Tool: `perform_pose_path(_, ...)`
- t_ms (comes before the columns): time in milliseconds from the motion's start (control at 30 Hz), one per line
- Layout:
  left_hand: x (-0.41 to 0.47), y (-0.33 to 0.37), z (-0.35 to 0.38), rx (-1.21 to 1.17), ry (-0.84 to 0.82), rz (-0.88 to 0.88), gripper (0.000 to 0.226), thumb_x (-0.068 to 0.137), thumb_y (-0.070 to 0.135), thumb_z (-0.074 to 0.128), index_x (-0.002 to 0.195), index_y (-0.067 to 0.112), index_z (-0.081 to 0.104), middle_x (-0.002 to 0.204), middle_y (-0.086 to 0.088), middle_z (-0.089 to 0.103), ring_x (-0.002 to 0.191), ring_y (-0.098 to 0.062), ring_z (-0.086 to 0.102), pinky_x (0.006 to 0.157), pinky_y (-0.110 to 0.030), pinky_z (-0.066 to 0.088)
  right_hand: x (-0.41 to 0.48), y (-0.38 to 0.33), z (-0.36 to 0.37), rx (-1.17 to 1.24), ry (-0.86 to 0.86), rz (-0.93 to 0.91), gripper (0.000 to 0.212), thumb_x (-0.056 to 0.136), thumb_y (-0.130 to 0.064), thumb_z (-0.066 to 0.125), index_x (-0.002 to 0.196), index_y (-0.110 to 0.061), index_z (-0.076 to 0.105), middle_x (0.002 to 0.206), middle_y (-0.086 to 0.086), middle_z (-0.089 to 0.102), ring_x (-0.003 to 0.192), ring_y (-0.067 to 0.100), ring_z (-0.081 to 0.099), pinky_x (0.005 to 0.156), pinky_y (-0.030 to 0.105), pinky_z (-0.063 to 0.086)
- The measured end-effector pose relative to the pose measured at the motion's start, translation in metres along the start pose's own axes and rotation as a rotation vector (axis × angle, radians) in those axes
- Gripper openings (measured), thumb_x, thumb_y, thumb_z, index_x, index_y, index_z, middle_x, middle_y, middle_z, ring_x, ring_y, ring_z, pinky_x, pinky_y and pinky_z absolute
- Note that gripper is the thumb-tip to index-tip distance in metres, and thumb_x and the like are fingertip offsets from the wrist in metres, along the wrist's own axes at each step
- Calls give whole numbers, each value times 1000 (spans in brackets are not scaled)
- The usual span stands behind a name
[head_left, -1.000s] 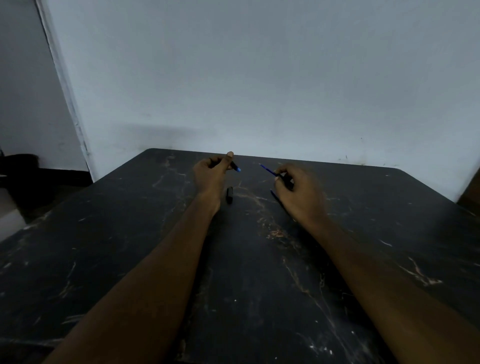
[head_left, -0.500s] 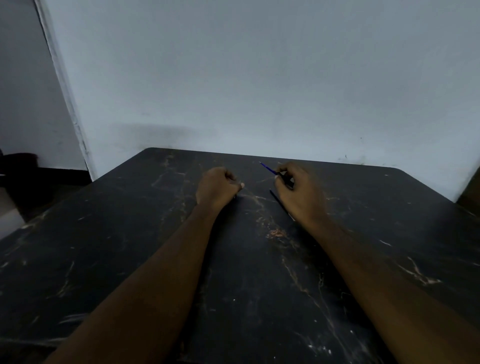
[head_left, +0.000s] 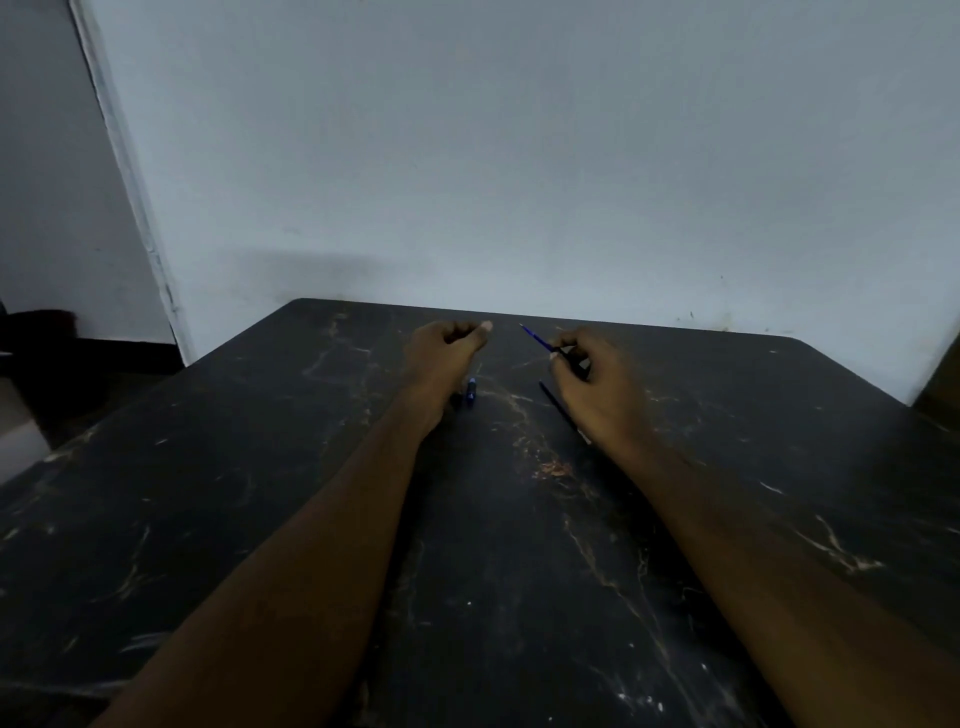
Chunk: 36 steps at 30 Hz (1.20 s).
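My right hand (head_left: 597, 384) pinches a thin blue pen refill (head_left: 537, 340) whose tip points up and to the left. A slim black pen barrel (head_left: 557, 406) lies on the dark marble table (head_left: 260, 467), partly hidden under that hand. A short pen piece with a blue end (head_left: 471, 389) lies on the table just right of my left wrist. My left hand (head_left: 447, 345) hovers beyond it, fingers curled and thumb against the forefinger. Nothing shows in its grip.
The table's far edge meets a pale wall (head_left: 519, 156). A white door frame (head_left: 130, 171) and a dark floor area lie at the left. Brown veins cross the tabletop.
My left hand, which held the blue-ended piece, dropped to the table and then lifted forward without it. The piece now lies where the black cap was. My right hand has barely moved.
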<state>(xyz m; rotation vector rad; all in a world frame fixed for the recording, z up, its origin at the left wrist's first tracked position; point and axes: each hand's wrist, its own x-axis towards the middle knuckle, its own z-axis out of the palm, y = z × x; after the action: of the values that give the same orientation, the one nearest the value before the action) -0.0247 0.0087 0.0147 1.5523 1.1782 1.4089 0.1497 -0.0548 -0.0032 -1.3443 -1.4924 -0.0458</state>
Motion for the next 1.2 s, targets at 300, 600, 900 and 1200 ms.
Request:
perform_pose_path(300, -4, 3, 10, -150, -96, 35, 46, 84, 37, 74, 92, -9, 71, 78, -12, 67, 63, -4, 60, 49, -5, 40, -1, -2, 1, 18, -22, -13, 25, 82, -44, 49, 96, -30, 65, 77, -17, 59, 71, 2, 56, 60, 27, 45)
perform_pose_path(600, -11, 12, 11, -189, -95, 4, 21, 85, 26, 73, 74, 8, 72, 65, 3, 66, 49, 10, 53, 49, -8, 41, 0, 0, 1, -25, -65, -17, 15, 89, -30, 59, 101, -26, 67, 82, -14, 59, 72, 2, 55, 59, 24, 42)
perform_pose_path(900, -2, 13, -9, -357, 140, -148, 18, 90, 28, 65, 87, 11, 67, 77, 5, 63, 61, -2, 50, 58, -22, 37, -1, 2, -7, -207, -126, 45, 17, 84, -38, 61, 97, -28, 63, 86, -10, 63, 76, 12, 59, 65, 30, 48)
perform_pose_path(1200, -1, 10, -10, -313, 159, -93, 14, 91, 21, 64, 82, 12, 70, 73, 2, 64, 65, -3, 55, 66, -22, 43, 3, 0, -12, -168, -59, 82, 20, 91, -39, 54, 89, -22, 65, 81, -4, 65, 73, 14, 60, 68, 37, 53)
